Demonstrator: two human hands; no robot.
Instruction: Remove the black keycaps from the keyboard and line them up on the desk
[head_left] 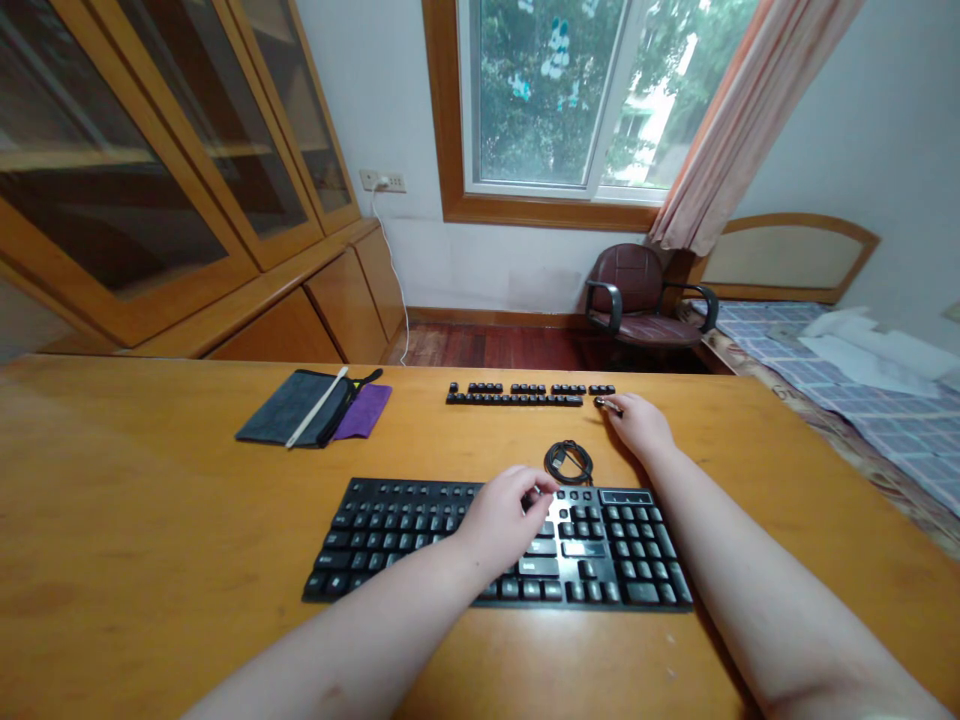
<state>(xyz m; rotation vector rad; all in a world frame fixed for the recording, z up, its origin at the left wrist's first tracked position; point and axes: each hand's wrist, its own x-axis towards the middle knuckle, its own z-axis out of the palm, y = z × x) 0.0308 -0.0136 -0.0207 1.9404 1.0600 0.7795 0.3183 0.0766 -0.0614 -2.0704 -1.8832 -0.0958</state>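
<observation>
A black keyboard (600, 550) lies flat in front of me, with keycaps gone along its upper rows. My left hand (511, 512) hovers over or rests on its upper middle, fingers curled together; anything between them is hidden. Beyond the keyboard, loose black keycaps (517, 399) stand in two rows. At the right end of the nearer row, my right hand (636, 424) is closed on a small tool with thin metal wires, seemingly a keycap puller (613, 407). A dark keycap (598, 402) is at the tool's tip. Whether it touches the table I cannot tell.
A coiled black cable (568, 462) lies behind the keyboard. To the left are a grey zip pouch (281, 405), a pale stick (319, 405) across it and a purple cloth (365, 412). The wooden table (150, 530) ends before a chair (637, 295) and a bed.
</observation>
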